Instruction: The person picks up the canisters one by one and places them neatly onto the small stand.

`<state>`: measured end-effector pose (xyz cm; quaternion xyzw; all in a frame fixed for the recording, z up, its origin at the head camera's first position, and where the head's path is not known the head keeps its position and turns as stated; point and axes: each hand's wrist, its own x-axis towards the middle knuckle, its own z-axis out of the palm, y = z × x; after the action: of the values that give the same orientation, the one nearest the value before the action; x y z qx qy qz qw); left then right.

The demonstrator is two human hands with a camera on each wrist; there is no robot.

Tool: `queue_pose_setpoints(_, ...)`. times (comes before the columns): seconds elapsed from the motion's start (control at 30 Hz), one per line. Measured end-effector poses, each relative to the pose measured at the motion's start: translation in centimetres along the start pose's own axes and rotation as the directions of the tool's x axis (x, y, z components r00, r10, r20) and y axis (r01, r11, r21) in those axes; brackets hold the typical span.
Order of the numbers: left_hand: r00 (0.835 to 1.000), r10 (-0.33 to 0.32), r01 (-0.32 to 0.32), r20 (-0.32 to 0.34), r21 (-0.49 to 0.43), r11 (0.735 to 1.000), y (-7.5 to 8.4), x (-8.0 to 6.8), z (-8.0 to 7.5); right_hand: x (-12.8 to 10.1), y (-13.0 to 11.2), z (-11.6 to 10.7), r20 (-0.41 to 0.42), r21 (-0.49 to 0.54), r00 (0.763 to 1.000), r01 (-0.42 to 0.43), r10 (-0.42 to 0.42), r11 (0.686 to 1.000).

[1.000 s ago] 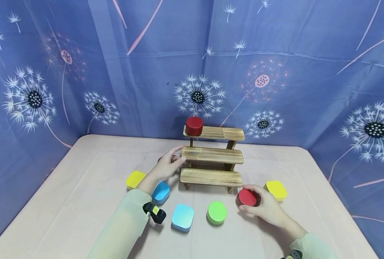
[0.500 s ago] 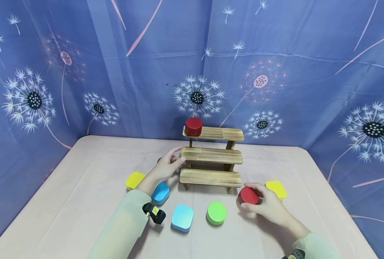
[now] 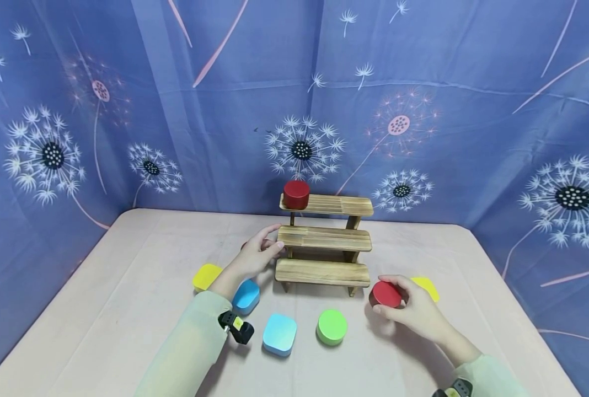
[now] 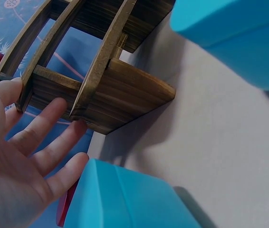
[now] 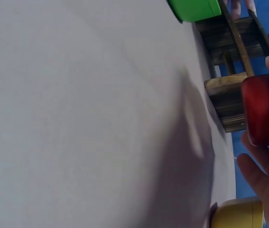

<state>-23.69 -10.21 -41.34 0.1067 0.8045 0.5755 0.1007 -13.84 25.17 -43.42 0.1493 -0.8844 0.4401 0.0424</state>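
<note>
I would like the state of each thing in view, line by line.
Held red block: in right hand, apparently raised
Wooden stand: upright, touched by left hand
Top red block: on top shelf, left end
Third red block: mostly hidden
Green block: on table
Left blue block: on table
Right blue block: on table
Left yellow block: on table, partly hidden
Right yellow block: on table, partly hidden
</note>
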Motion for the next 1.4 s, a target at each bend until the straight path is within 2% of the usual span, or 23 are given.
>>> queue_pose_setpoints(0.2, 1.0, 0.0, -0.001, -0.003, -0.003, 1.0, -0.1, 0.0, 0.0, 0.3, 0.1, -0.2, -0.014, -0.008, 0.999, 0.047, -0.047, 0.999)
queue_pose_setpoints(0.47, 1.0, 0.006, -0.006, 0.007, -0.006, 1.0, 0.0, 0.0, 0.0, 0.8, -0.2, -0.4, -0.025, 0.016, 0.998, 0.05, -0.049, 0.999)
queue_pose_setpoints(0.7, 1.0, 0.001, 0.0, 0.027, -0.001, 1.0, 3.2, -2.0, -0.3, 1.3, -1.1, -0.6, -0.041, 0.006, 0.998, 0.037, -0.037, 0.999)
queue_pose_setpoints(0.73, 1.0, -0.002, 0.002, 0.026, -0.003, 1.0, 3.3, -2.1, -0.3, 1.4, -1.1, -0.6, -0.043, 0.002, 0.998, 0.037, -0.037, 0.999)
queue_pose_setpoints(0.93, 1.0, -0.009, 0.01, 0.025, -0.013, 1.0, 3.4, -2.1, -0.2, 1.8, -1.6, -0.6, -0.065, -0.033, 0.997, 0.032, -0.034, 0.999)
queue_pose_setpoints(1.4, 0.999, -0.003, 0.005, 0.051, -0.036, 0.999, 3.0, -1.9, -0.3, 2.7, -2.6, -0.5, -0.082, 0.058, 0.996, 0.035, -0.03, 0.998)
